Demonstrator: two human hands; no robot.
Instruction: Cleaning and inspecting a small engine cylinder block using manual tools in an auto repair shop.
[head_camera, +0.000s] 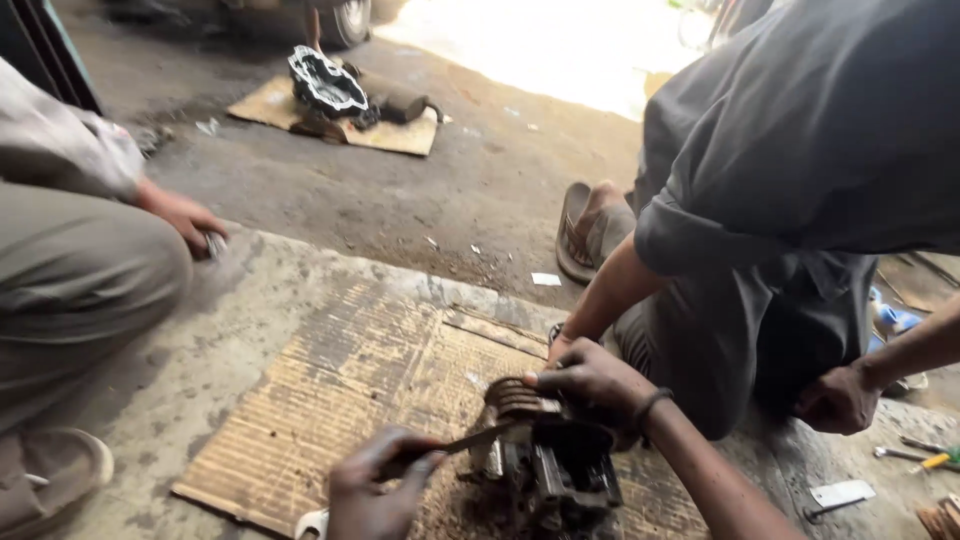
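Hands (480, 440) on grimy finned engine block (545, 460)

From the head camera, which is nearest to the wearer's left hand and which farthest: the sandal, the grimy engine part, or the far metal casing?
From the left hand:
1. Grimy engine part, just to its right.
2. Sandal, farther up and right, on a crouching person's foot.
3. Metal casing, far back on cardboard.

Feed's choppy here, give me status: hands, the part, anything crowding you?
Left hand grips a thin blade. Right hand steadies the greasy engine part on cardboard. Another person's hand close behind.
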